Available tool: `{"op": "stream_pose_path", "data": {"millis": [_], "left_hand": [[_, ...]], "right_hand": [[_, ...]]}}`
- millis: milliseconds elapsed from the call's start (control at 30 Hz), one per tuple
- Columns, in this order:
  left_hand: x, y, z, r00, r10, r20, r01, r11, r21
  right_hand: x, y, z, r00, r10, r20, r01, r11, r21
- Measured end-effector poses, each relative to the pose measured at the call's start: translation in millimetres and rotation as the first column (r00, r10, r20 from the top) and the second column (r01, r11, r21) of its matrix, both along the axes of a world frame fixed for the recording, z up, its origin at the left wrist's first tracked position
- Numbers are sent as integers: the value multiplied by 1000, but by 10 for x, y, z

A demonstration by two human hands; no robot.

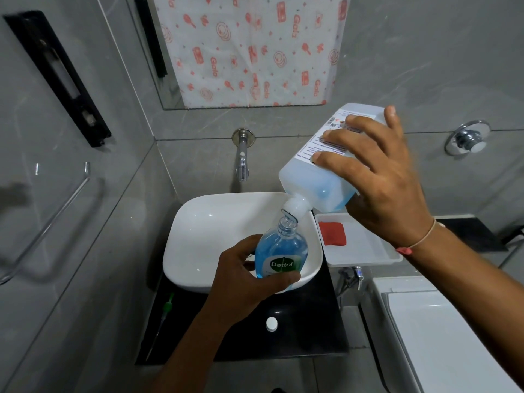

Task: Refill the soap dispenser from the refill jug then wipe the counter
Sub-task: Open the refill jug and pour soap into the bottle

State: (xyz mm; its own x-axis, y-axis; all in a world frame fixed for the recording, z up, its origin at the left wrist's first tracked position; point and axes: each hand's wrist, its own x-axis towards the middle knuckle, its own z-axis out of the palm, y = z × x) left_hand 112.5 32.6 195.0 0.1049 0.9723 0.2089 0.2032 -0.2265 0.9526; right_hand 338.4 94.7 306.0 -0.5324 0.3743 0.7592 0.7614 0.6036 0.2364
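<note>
Left hand (241, 282): fingers wrapped tight around the soap dispenser (280, 251), pump off, neck tilted toward 1 o'clock, held over the white basin (204, 242). Right hand (380, 188): fingers spread and clamped on the refill jug (320, 180), tipped mouth-down, spout at the dispenser neck. Jug sits at 1 o'clock of the dispenser. White cap (271, 323) on the black tabletop (309, 330) at 6 o'clock. Red cloth (332, 233) in white tray (365, 251) at 3 o'clock.

We see a white basin (215, 236) under a wall tap (242, 154). Right of the basin sits a white tray (365, 251) holding a red cloth (332, 233); above it hangs a patterned sheet (249, 49).
</note>
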Motion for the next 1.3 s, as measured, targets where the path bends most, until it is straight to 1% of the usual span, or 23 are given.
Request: {"op": "stream_pose_path", "data": {"millis": [1300], "left_hand": [[7, 13, 28, 1000, -4, 21, 4, 1000, 6]], "right_hand": [[9, 73, 11, 1000, 23, -10, -22, 994, 107]]}}
